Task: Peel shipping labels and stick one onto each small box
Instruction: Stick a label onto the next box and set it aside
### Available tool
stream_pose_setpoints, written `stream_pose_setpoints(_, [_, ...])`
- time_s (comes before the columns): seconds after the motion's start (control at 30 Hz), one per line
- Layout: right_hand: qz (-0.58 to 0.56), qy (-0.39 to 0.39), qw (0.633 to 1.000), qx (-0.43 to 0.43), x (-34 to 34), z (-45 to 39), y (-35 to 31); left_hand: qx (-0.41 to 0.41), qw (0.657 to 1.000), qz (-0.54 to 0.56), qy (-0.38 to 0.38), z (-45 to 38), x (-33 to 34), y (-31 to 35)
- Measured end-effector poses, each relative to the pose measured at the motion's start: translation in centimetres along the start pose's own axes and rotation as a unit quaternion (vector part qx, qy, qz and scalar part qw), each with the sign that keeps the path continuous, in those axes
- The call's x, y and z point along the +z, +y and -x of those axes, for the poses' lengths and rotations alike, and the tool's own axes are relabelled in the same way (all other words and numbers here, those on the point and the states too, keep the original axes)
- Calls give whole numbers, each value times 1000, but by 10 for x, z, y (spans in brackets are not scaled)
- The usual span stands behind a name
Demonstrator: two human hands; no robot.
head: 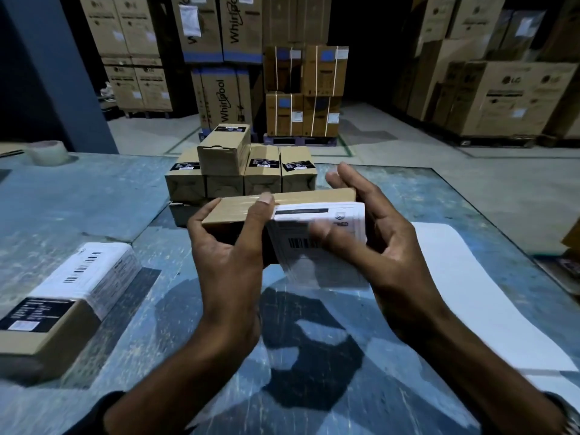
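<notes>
Gripping a tan small box point(238, 211) in left hand point(226, 262), right hand point(373, 246) fingers pressing its white barcoded label point(317, 243) — half wrapped round.

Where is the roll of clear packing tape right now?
In the head view, the roll of clear packing tape sits at the far left edge of the blue table, left of the stack of small brown cardboard boxes.

Left hand point(227, 246) curled in grip; right hand point(373, 233) fingers straight.
</notes>
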State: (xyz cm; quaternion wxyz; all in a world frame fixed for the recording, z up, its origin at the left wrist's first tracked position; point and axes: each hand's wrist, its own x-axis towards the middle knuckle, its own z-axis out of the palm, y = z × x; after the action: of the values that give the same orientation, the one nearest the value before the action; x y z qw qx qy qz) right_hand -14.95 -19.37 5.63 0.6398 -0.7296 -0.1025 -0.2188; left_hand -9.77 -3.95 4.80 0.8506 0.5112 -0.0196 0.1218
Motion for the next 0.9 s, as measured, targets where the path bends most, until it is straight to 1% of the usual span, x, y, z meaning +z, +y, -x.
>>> stream_pose_setpoints(0.1, [14, -20, 1000, 6, -3, -1, -2, -28, 1000, 5, 8, -7, -3, 4])
stream_pose_setpoints(0.17, [41, -12, 999, -6, -5, -2, -1, -39, 999, -4, 11, -12, -6, 3])
stream_pose_setpoints(0.2, [43, -4, 999, -13, -6, -3, -1, -54, 998, -10, 1, -14, -7, 4])
stream_pose_setpoints(0.27, [13, 12, 1000, -12, -11, -6, -3, -85, 993, -62, -45, -17, -10, 5])
stream_pose_setpoints(0.3, [-9, 19, 1000, -9, -13, -8, -5, -85, 989, -103, -68, -18, -11, 5])
stream_pose_setpoints(0.33, [-26, 30, 999, -2, -16, -10, -7, -73, 983, -146, -82, -17, -12, 5])
stream_pose_setpoints(0.37, [-37, 42, 998, 6, -20, -12, -8, -35, 975, -197, -97, -16, -12, 6])
stream_pose_setpoints(0.4, [-48, 51, 997, 18, -25, -14, -9, 36, 956, -267, -116, -13, -12, 5])
stream_pose_setpoints(0.43, [-61, 55, 996, 34, -29, -16, -9, 127, 920, -345, -137, -11, -12, 5])
stream_pose_setpoints(0.47, [-72, 53, 995, 54, -32, -17, -10, 210, 875, -407, -160, -8, -12, 6])
stream_pose_setpoints(0.5, [-76, 45, 993, 76, -35, -18, -10, 265, 833, -448, -186, -7, -13, 6])
stream_pose_setpoints(0.53, [-72, 31, 992, 97, -37, -19, -9, 291, 806, -471, -210, -6, -13, 5])
stream_pose_setpoints(0.57, [-64, 11, 991, 118, -39, -19, -7, 287, 798, -475, -234, -7, -14, 3])
stream_pose_setpoints(0.63, [-59, -40, 986, 154, -40, -18, -4, 239, 823, -442, -266, -8, -13, -2])
stream_pose_setpoints(0.7, [-93, -82, 975, 183, -41, -18, -3, 204, 847, -411, -267, -10, -14, -6])
stream_pose_setpoints(0.8, [-143, -86, 966, 197, -43, -19, -4, 106, 898, -335, -265, -12, -14, -5])
stream_pose_setpoints(0.9, [-150, -99, 968, 177, -43, -18, -5, 34, 924, -267, -272, -10, -10, 0])
